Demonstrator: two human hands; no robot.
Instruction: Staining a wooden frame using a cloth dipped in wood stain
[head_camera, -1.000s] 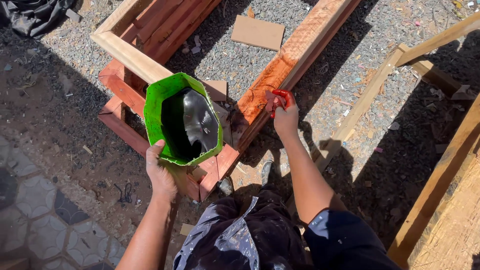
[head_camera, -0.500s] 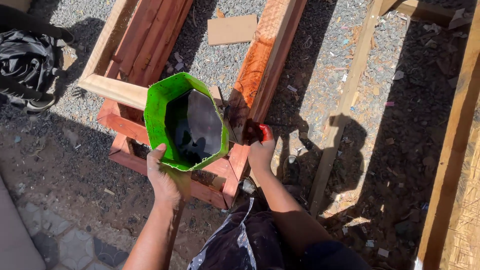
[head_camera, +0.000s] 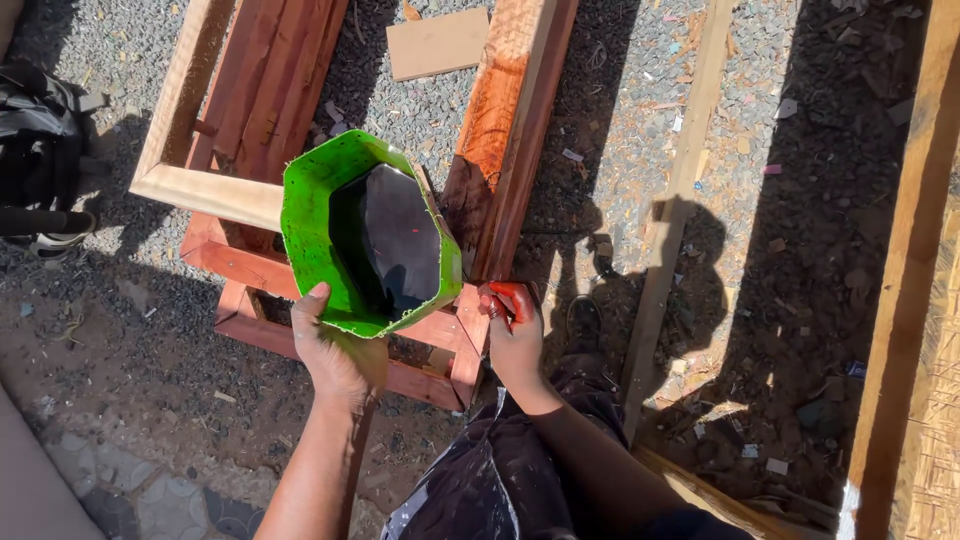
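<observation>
Left hand (head_camera: 335, 355) grasps the green container (head_camera: 368, 235); right hand (head_camera: 515, 335) is clenched on a red-stained brush (head_camera: 503, 298).

The left grip clamps the container's near rim, holding it level, probably so the dark liquid inside stays put. It hangs above the reddish wooden frame (head_camera: 400, 345). The brush sits at the frame's near right corner. Beyond the frame, a flat cardboard piece (head_camera: 437, 43) lies on gravel.
</observation>
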